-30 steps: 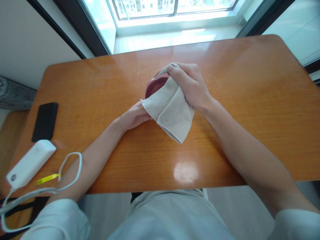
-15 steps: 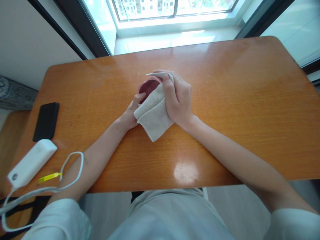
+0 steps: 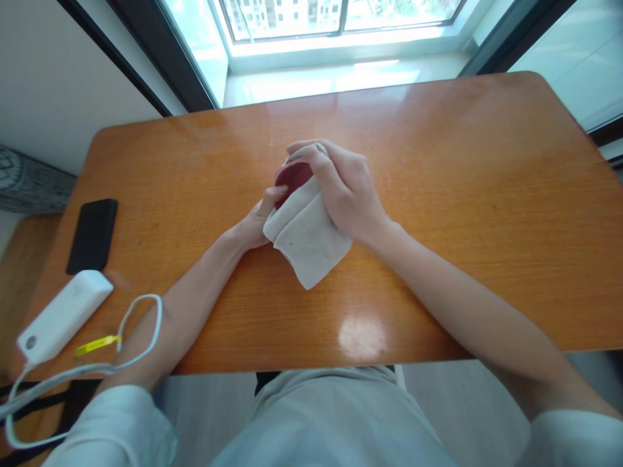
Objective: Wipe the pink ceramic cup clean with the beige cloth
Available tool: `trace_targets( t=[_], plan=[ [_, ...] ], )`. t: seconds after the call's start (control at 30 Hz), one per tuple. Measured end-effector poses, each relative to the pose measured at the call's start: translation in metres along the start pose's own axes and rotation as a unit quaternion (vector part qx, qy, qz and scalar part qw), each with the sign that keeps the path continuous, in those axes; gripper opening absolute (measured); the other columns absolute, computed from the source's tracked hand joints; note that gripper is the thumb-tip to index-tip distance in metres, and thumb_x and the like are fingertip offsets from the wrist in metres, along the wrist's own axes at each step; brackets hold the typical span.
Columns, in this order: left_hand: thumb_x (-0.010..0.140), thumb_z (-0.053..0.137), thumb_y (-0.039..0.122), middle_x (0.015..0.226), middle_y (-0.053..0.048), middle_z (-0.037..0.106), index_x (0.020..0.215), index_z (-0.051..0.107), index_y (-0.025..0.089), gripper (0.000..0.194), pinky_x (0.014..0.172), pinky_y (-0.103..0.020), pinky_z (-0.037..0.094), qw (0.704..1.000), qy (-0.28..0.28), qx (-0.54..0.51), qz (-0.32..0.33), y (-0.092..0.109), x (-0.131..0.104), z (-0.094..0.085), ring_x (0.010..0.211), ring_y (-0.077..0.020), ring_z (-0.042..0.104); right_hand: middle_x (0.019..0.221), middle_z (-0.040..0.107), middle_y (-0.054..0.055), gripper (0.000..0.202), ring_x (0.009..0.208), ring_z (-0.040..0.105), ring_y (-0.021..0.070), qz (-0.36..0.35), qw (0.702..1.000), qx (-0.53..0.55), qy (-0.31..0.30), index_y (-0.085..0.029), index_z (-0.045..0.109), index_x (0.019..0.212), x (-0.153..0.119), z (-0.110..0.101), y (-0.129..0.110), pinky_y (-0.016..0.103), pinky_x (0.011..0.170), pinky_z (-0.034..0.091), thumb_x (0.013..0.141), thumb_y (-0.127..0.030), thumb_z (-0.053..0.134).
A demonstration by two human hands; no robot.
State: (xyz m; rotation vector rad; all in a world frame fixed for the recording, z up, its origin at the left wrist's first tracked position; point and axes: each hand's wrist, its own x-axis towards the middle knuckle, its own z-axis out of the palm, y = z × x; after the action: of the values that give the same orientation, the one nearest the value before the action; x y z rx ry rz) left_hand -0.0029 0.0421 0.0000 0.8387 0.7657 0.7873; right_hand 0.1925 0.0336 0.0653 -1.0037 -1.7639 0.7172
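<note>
A dark red bowl-like object (image 3: 294,178) with a pinkish rim is held above the middle of the table, its opening tilted toward me. My left hand (image 3: 260,217) grips its left side, thumb over the edge. My right hand (image 3: 345,185) is closed on a pale grey cloth (image 3: 311,237), pressing it over the upper right rim. The cloth hangs down across the front of the red object, hiding its lower part and some fingers of my left hand.
On the left of the wooden table (image 3: 462,214) lie a black phone (image 3: 92,235) and a white power strip (image 3: 65,316). Its white cable (image 3: 158,324), with a yellow tag (image 3: 97,344), loops over my left forearm. A window is beyond the far edge.
My right hand has shifted slightly, its fingers now curled further over the rim. The cloth's hanging corner has moved down and to the right. My left hand still grips the red object.
</note>
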Motion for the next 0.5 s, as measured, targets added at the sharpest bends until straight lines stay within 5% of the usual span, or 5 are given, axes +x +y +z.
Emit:
trace_targets(
  t=[0.2,0.4,0.5],
  plan=[
    [0.098,0.085,0.06,0.099,-0.003,0.085,0.118,0.079,0.023,0.042,0.106,-0.034,0.064,0.996,-0.01,0.022,0.081,-0.005,0.002,0.004,0.126,-0.0301,0.08,0.107,0.09,0.006,0.051,0.114,0.083,0.0337,0.035,0.994,0.053,-0.091,-0.029,0.088,0.1,0.015,-0.015,0.009,0.053,0.108,0.068,0.114,-0.064,0.055],
    [0.106,0.07,0.058,0.103,-0.001,0.088,0.118,0.083,0.025,0.038,0.077,-0.029,0.064,0.998,0.013,-0.027,0.064,-0.005,0.002,-0.002,0.093,-0.0221,0.082,0.14,0.084,0.008,0.049,0.136,0.077,0.0295,-0.04,0.99,-0.047,0.125,-0.03,0.082,0.127,-0.015,0.024,0.003,0.055,0.125,0.059,0.122,-0.046,0.035],
    [0.11,0.063,0.052,0.115,0.004,0.089,0.127,0.081,0.027,0.035,0.093,-0.029,0.066,0.996,0.011,-0.038,0.076,-0.002,0.002,-0.002,0.119,-0.0239,0.082,0.157,0.072,0.009,0.057,0.157,0.064,0.0308,-0.074,0.979,-0.087,0.167,-0.033,0.07,0.15,-0.031,0.044,0.01,0.063,0.136,0.049,0.123,-0.049,0.022]
  ],
)
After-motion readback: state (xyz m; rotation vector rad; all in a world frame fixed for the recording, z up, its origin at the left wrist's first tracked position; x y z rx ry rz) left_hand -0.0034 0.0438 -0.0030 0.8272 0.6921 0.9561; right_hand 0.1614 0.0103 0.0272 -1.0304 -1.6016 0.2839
